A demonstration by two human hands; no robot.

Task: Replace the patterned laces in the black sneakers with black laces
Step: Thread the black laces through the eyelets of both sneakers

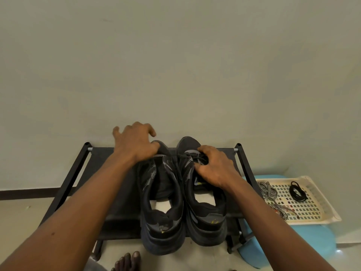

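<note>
Two black sneakers stand side by side on a black rack, heels toward me: the left sneaker (162,194) and the right sneaker (205,202). My left hand (134,142) rests on the toe of the left sneaker, fingers spread. My right hand (214,166) lies over the right sneaker's black laces (188,155), fingers curled into them. A patterned black-and-white lace (270,194) hangs over the edge of a cream tray, and a coiled black lace (297,191) lies inside that tray.
The black shoe rack (78,173) stands against a pale wall. A cream perforated tray (312,208) sits on a light blue stool (320,243) at the right. My bare toes (127,261) show on the floor at the bottom.
</note>
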